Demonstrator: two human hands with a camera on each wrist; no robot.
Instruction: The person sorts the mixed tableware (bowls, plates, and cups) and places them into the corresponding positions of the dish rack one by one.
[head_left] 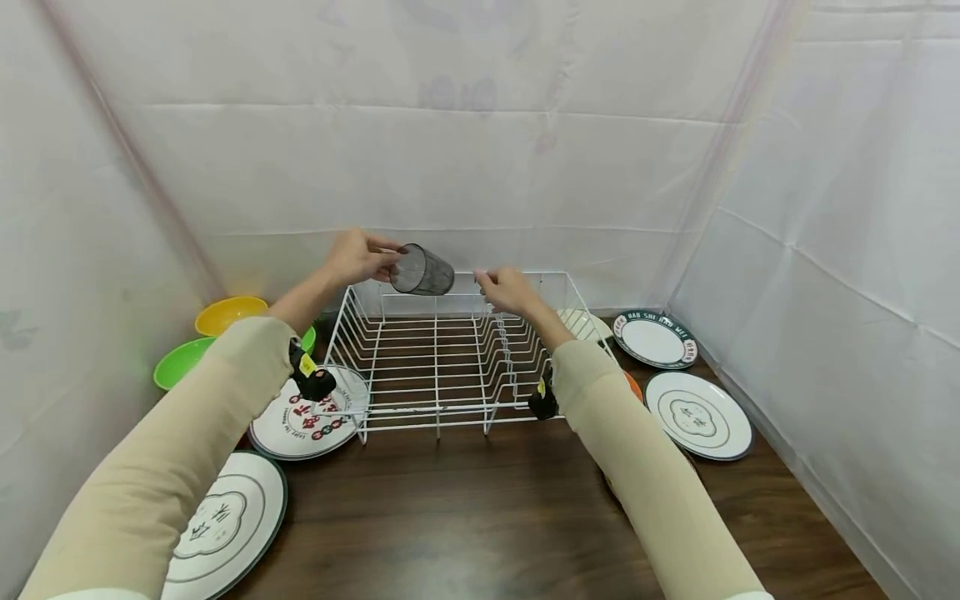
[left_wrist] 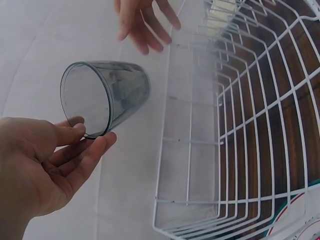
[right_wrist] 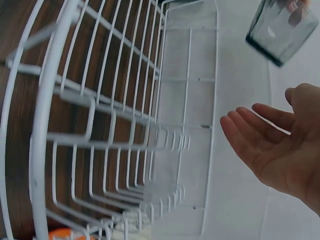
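My left hand (head_left: 358,257) pinches the rim of a smoky grey plastic cup (head_left: 422,270), held on its side above the back edge of a white wire dish rack (head_left: 450,358). In the left wrist view the cup (left_wrist: 107,95) has its mouth toward the camera, thumb and fingers (left_wrist: 75,145) on its lower rim. My right hand (head_left: 506,289) hovers just right of the cup with fingers relaxed and holds nothing; the right wrist view shows that hand (right_wrist: 270,145) below the cup (right_wrist: 281,31).
Plates lie around the rack: a patterned one (head_left: 307,417) and a green-rimmed one (head_left: 225,521) on the left, two more (head_left: 655,337) (head_left: 699,414) on the right. A yellow bowl (head_left: 228,312) and green bowl (head_left: 180,361) sit far left. White fabric walls enclose the wooden table (head_left: 495,508).
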